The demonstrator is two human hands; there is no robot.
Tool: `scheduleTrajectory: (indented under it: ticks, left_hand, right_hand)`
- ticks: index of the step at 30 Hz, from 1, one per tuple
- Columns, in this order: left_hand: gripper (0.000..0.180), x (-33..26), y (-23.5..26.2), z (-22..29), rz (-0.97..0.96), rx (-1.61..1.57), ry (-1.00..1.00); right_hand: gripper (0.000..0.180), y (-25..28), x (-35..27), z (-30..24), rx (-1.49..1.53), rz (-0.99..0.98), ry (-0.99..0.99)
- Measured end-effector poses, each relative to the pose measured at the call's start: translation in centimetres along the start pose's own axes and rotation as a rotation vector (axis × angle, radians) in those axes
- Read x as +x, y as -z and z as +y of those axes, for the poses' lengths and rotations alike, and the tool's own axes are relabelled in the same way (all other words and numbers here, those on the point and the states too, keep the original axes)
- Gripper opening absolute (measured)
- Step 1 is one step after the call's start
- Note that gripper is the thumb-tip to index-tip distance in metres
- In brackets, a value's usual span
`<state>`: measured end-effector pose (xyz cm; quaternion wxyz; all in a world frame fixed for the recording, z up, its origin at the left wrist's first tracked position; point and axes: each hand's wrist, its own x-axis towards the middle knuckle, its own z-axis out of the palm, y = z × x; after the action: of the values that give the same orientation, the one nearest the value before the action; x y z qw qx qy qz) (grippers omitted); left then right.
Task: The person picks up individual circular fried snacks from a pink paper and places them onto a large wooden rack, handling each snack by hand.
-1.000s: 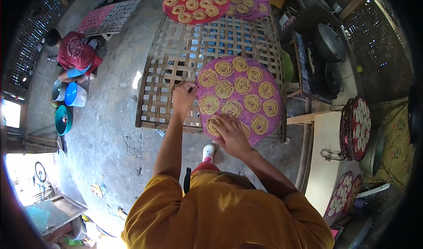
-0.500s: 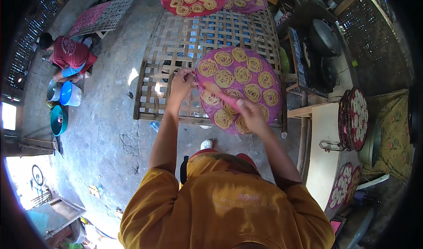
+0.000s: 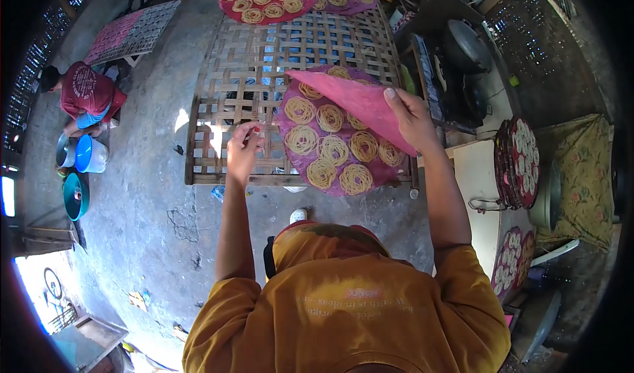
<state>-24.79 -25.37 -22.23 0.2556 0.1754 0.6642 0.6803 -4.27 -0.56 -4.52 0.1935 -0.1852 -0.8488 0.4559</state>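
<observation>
My right hand (image 3: pixel 415 118) grips the right side of a thin pink sheet (image 3: pixel 350 99), thumb on top. The sheet is held slanted above a round purple sheet (image 3: pixel 290 158) and hides part of it. Coils of pale, noodle-like strands (image 3: pixel 332 149) lie spaced over the purple sheet. It rests on the near end of a woven bamboo rack (image 3: pixel 290 49). Left of the purple sheet, my left hand (image 3: pixel 244 149) hovers over the rack with loosely bent, parted fingers. A small red spot shows at its fingertips; nothing held can be made out.
A red round sheet (image 3: pixel 297 9) of coils lies at the rack's far end. Stacked coil-covered rounds (image 3: pixel 525 165) stand at right, near a dark wok (image 3: pixel 467 46). At far left a person (image 3: pixel 89 95) crouches by a blue bucket (image 3: pixel 91 153) and a green basin (image 3: pixel 76 196).
My right hand has moved right and up, turning the pink sheet from edge-on to broad side. My left hand has drawn back from the purple sheet's edge. The whole view has shifted slightly.
</observation>
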Motion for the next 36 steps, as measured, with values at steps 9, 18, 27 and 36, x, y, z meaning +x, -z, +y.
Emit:
scheduleTrajectory:
  ticks: [9,18,27,36]
  left_hand:
    - [0.024,2.1,-1.3,-1.0,-0.033,0.252,-0.107]
    - [0.035,6.9,-3.1,0.8,-0.042,0.629,-0.256]
    - [0.035,12.3,-3.2,-1.4,-0.112,0.791,-0.059]
    - [0.040,11.9,-5.7,-1.3,-0.098,0.771,-0.261]
  right_hand:
    - [0.032,-8.5,-6.7,3.2,-0.039,-0.220,0.189]
    - [0.031,-2.0,-11.1,11.9,-0.189,0.386,-0.375]
    - [0.030,-0.9,-12.7,16.4,0.328,0.442,-0.671]
    - [0.014,-0.2,-8.6,12.7,-0.567,0.558,-0.185]
